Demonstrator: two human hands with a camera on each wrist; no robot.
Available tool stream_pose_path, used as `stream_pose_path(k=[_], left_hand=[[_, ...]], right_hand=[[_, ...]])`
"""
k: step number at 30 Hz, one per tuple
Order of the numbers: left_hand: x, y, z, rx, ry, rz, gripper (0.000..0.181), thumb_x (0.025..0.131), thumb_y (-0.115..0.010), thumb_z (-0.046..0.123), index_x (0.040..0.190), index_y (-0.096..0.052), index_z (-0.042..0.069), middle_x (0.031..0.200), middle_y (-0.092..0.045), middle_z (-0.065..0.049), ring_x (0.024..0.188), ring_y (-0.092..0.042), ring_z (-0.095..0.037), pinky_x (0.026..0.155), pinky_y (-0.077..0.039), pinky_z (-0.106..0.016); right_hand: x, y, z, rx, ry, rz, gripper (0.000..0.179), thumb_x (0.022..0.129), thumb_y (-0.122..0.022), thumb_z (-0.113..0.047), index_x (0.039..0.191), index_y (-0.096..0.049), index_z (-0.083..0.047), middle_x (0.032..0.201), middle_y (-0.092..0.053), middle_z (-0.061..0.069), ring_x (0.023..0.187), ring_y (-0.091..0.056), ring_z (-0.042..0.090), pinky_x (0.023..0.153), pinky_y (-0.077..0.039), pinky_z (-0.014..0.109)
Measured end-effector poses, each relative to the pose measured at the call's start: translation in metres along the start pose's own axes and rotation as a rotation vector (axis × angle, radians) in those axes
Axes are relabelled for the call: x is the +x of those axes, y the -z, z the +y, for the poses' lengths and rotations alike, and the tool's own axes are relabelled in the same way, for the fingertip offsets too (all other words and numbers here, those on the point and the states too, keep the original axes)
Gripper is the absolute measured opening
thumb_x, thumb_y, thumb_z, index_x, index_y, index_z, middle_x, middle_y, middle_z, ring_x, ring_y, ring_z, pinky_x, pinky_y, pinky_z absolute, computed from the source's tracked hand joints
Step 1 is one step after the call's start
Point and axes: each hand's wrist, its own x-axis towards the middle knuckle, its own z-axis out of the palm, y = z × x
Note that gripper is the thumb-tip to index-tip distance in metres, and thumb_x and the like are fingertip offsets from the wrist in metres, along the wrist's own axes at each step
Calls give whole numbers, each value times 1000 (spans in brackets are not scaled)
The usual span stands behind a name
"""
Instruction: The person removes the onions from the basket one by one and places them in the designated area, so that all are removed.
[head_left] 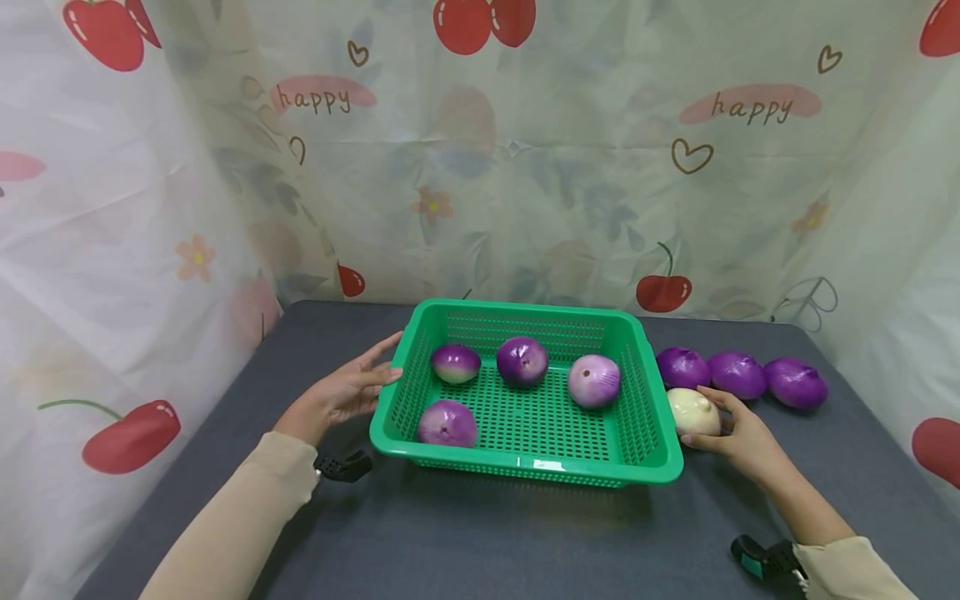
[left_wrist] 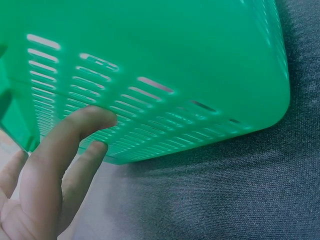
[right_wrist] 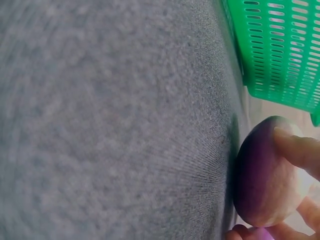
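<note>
In the head view, my right hand (head_left: 742, 437) grips a pale onion (head_left: 693, 412) between thumb and fingers, just right of the green basket (head_left: 525, 461). The right wrist view shows this onion (right_wrist: 265, 175) with a purple side low against the table. My left hand (head_left: 341, 396) is at the basket's left side, fingers extended and fingertips at the rim. Up close in the left wrist view, the fingers (left_wrist: 75, 135) lie against the slotted wall (left_wrist: 200, 65). Inside the basket are several purple onions, among them a dark one (head_left: 522, 362) and a lighter one (head_left: 594, 382).
Three purple onions stand in a row behind my right hand, the middle one (head_left: 737, 375) between its neighbours. A dark grey cloth (head_left: 480, 542) covers the table. Patterned curtains (head_left: 525, 208) hang at the back and both sides.
</note>
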Motion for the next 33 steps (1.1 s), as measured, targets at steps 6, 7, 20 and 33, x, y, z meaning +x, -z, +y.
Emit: stream_pose_path(k=[6, 7, 20, 33], left_hand=[[0, 0, 0, 0, 1, 1, 77, 100, -52, 9, 156, -7, 38, 159, -22, -17, 92, -71, -16, 78, -60, -36], [0, 0, 0, -2, 1, 2, 77, 100, -52, 9, 156, -7, 38, 159, -21, -17, 92, -71, -16, 78, -60, -36], [0, 0, 0, -2, 3, 9, 78, 99, -54, 9, 156, -7, 36, 159, -21, -16, 92, -71, -16, 78, -60, -37], [0, 0, 0, -1, 2, 7, 79, 99, -54, 10, 156, -5, 36, 159, -21, -16, 90, -71, -15, 77, -60, -37]], right_hand=[[0, 0, 0, 5, -11, -10, 87, 85, -76, -22, 149, -25, 5, 141, -35, 34, 123, -44, 52, 81, -50, 41], [0, 0, 0, 5, -13, -12, 87, 85, -76, -22, 149, -24, 5, 142, -35, 34, 123, -44, 53, 82, -50, 42], [0, 1, 3, 7, -15, -20, 90, 84, -77, -22, 150, -22, 5, 142, -34, 35, 121, -43, 53, 82, -49, 44], [2, 1, 5, 18, 2, -25, 93, 83, -78, -21, 151, -20, 4, 143, -33, 35, 121, -40, 50, 81, -48, 41]])
